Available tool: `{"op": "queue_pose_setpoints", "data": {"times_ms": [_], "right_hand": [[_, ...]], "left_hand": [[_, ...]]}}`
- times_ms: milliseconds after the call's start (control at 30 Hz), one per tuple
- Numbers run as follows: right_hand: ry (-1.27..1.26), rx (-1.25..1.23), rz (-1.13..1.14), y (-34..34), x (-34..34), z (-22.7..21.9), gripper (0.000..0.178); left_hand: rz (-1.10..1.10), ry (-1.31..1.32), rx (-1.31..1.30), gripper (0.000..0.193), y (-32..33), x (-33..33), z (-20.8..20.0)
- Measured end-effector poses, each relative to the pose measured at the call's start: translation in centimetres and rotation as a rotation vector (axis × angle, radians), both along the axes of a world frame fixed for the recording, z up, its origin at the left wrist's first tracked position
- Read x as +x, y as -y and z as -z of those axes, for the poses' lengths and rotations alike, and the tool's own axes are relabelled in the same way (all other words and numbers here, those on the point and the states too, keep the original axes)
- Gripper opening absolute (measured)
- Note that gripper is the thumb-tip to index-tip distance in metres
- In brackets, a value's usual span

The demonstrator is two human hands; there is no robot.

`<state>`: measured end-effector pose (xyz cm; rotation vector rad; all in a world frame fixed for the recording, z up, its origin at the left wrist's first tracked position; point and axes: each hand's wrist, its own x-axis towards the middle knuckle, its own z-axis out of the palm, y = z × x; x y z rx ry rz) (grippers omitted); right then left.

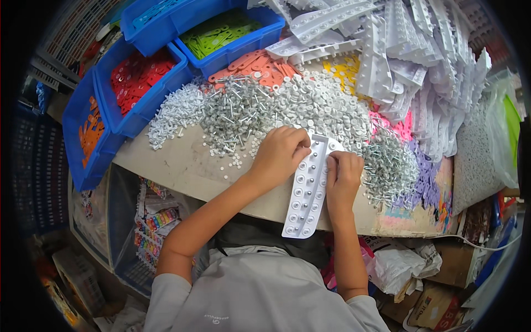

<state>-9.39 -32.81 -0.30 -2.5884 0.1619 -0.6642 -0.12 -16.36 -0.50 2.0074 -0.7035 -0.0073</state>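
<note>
A long white plastic frame (306, 193) tapers slightly and has rows of round sockets along both sides, with metal pins down its middle channel. It lies across the near table edge, its lower end over my lap. My left hand (281, 152) is closed at the frame's upper left edge, fingertips pinched; whatever they hold is hidden. At the upper right edge, my right hand (345, 180) has its thumb and curled fingers closed on the frame. Just beyond lie a heap of small white round caps (326, 105) and a pile of metal screws or pins (232, 113).
Blue bins hold red (138, 77), orange (91, 135) and green flat pieces (221, 39). More white frames (387, 50) are stacked at the far right. Another pin pile (390, 169) and purple pieces (426, 180) lie right. Colourful packs (157, 221) sit below the table's left edge.
</note>
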Motion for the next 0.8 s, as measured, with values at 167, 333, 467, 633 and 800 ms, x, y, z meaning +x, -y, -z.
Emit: {"op": "queue_pose_setpoints", "data": {"times_ms": [167, 333, 467, 633, 800], "right_hand": [[-0.002, 0.002, -0.005, 0.0, 0.1, 0.1, 0.007], [0.046, 0.007, -0.015, -0.1, 0.2, 0.0, 0.006], [0.03, 0.018, -0.007, -0.1, 0.2, 0.2, 0.005], [0.042, 0.011, -0.012, 0.0, 0.1, 0.3, 0.005], [0.041, 0.032, -0.002, 0.1, 0.1, 0.3, 0.005]], "left_hand": [[0.008, 0.195, 0.007, 0.01, -0.5, -0.1, 0.5], [0.003, -0.23, -0.039, 0.012, -0.2, 0.5, 0.1], [-0.003, -0.573, -0.074, 0.014, -0.2, 0.8, 0.0], [-0.003, 0.091, -0.052, 0.009, -1.6, 1.4, 1.1], [-0.242, 0.359, 0.127, 0.008, -4.8, 2.7, -0.8]]}}
